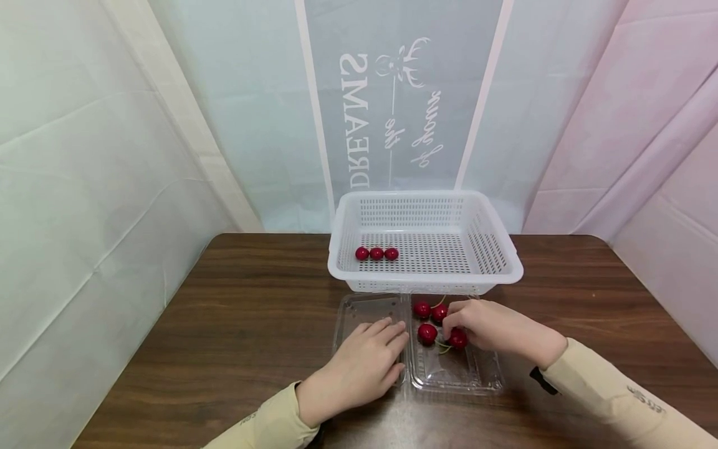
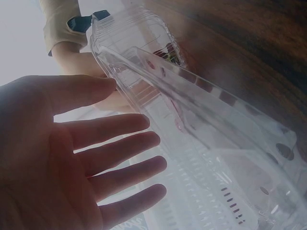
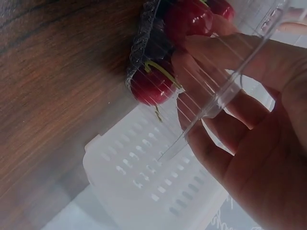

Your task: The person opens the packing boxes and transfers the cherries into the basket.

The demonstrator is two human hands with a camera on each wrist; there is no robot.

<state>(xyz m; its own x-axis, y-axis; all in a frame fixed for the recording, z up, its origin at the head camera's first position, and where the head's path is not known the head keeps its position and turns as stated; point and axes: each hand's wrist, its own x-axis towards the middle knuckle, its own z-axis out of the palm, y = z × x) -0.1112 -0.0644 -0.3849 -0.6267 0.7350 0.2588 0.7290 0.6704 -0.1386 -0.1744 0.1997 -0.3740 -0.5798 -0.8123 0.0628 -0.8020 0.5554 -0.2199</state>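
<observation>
My left hand [image 1: 364, 358] rests over the lid half [image 1: 367, 305] of a clear plastic clamshell box, its fingers straight in the left wrist view. My right hand [image 1: 490, 327] reaches into the other half [image 1: 449, 377] of the box. Thumb and forefinger pinch a red cherry [image 1: 458, 338] low in the tray; in the right wrist view that cherry [image 3: 188, 21] shows at the thumb tip, through the clear wall. Close by lie a cherry [image 1: 427, 334], another cherry [image 1: 439, 313] right at the fingers, and a third cherry [image 1: 422, 309]. Green stems show among them.
A white perforated basket [image 1: 426, 279] stands just behind the box, its front rim near the box's back edge. Three cherries [image 1: 376, 254] lie in a row inside it, front left. The brown wooden table [image 1: 252, 312] reaches back to a printed curtain [image 1: 269, 125].
</observation>
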